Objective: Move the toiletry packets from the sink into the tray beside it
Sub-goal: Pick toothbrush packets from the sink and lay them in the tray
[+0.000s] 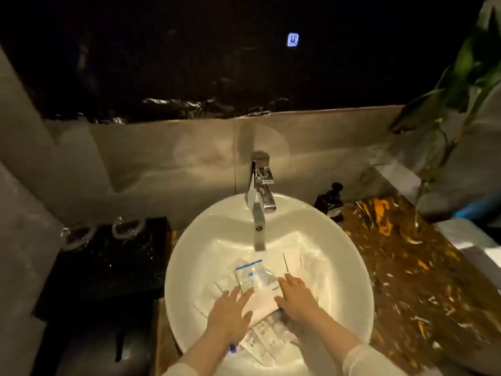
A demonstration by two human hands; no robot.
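Note:
Several white toiletry packets lie in a heap at the bottom of the round white sink (189,240). A clear packet with a blue strip (254,275) lies on top, and a long white packet (261,343) sticks out toward me. My left hand (230,310) lies flat with spread fingers on the left side of the heap. My right hand (295,294) rests on its right side, fingers straight and touching the packets. The black tray (108,270) stands to the left of the sink.
A chrome faucet (259,204) reaches over the basin from the back. Two glasses (127,226) stand on the tray's far edge. A dark pump bottle (330,202) stands right of the faucet on the brown marbled counter (406,267). A leafy plant (461,90) hangs at the right.

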